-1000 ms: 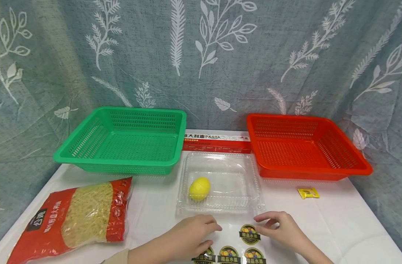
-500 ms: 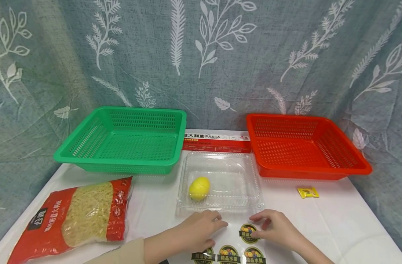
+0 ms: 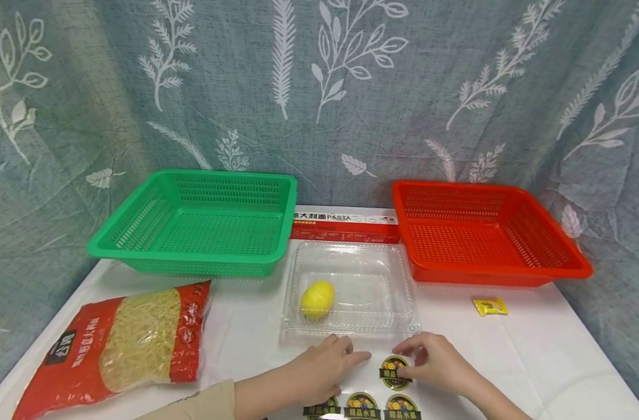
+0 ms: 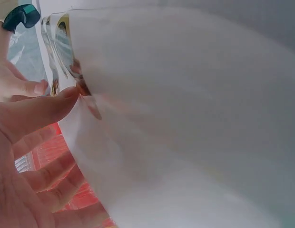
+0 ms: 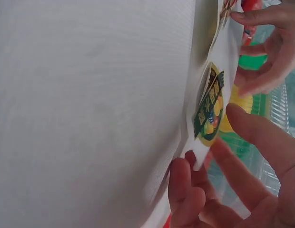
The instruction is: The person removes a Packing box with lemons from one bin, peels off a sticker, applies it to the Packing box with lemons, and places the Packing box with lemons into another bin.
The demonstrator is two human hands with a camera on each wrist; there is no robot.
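Observation:
A sheet of round fruit stickers, with dark banners across them, lies at the front middle; the upper right sticker stands apart from a row of three. My left hand is over the sheet's left side, its index finger reaching right and its thumb by the lower left sticker. In the left wrist view that thumb touches the sheet while the other fingers spread. My right hand has its thumb on the upper right sticker. In the right wrist view its fingers curl at the sheet's corner.
Behind the hands sits a clear plastic box holding a yellow lemon. Green and red baskets stand at the back, with a pasta box between them. A pasta bag lies left, a small yellow packet right.
My left hand has moved right over the sheet, its index finger nearer the upper right sticker. My right hand has shifted slightly left, bringing its thumb onto that sticker.

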